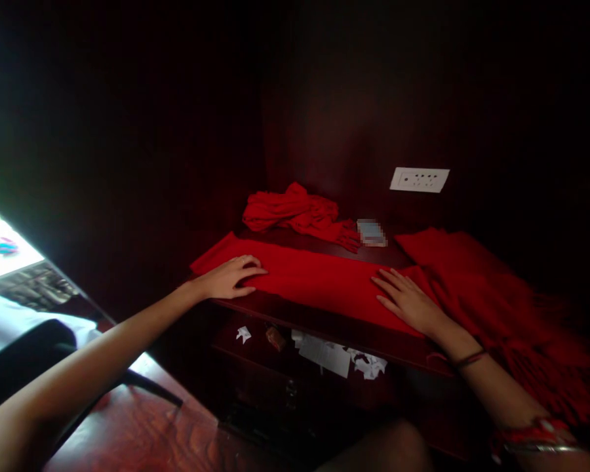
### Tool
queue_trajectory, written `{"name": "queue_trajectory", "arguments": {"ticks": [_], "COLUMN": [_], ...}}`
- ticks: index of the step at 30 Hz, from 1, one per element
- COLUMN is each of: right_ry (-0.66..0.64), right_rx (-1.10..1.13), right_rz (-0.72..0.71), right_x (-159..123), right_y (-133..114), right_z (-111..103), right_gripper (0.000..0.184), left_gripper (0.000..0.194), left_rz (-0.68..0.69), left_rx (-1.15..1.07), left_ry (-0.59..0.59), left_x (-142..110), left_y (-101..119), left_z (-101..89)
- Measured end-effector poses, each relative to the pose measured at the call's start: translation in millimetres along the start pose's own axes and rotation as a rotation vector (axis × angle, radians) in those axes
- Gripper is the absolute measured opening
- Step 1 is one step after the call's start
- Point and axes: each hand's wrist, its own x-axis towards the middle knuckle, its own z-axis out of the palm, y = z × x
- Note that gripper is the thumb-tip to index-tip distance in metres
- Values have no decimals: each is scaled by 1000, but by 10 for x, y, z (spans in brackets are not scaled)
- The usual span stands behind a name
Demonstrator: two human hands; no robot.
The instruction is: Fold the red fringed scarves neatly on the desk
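A red scarf (314,275) lies in a flat, lengthwise-folded strip along the front of a dark wooden shelf. My left hand (231,275) rests on the strip near its left end, fingers spread and holding nothing. Toward the other side, my right hand (408,298) presses flat on the same cloth with its fingers apart. From beside that hand, loose red fabric (486,282) spreads to the right and hangs down over the shelf edge, its fringe showing. Behind the strip sits a crumpled red scarf (295,213) with a fringed end.
A pale, pixelated rectangular item (372,233) lies at the back of the shelf, below a white wall socket (419,179). The lower shelf holds torn white paper (324,354) and a small brown object (275,337). A dark chair (34,354) stands at left.
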Motion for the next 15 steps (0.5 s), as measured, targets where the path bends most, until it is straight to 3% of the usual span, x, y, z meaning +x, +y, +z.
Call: {"name": "queue_trajectory", "arguments": {"ticks": [3, 9, 12, 15], "right_ry": [98, 124, 149, 121], "right_rx": [29, 145, 57, -23], "right_rz": [-159, -295, -322, -313], "right_x": [61, 267, 369, 449], "right_y": [-202, -1046, -1339, -1411], "right_z": [-132, -231, -183, -174], "right_gripper": [40, 37, 35, 35], "left_gripper": [39, 52, 49, 49], "left_rz": [62, 144, 91, 31], "left_rx": [36, 34, -25, -75], "left_ry": [-44, -136, -89, -33], "left_x": [-46, 139, 204, 212], "left_y": [148, -9, -56, -50], "left_z": [-57, -43, 29, 114]}}
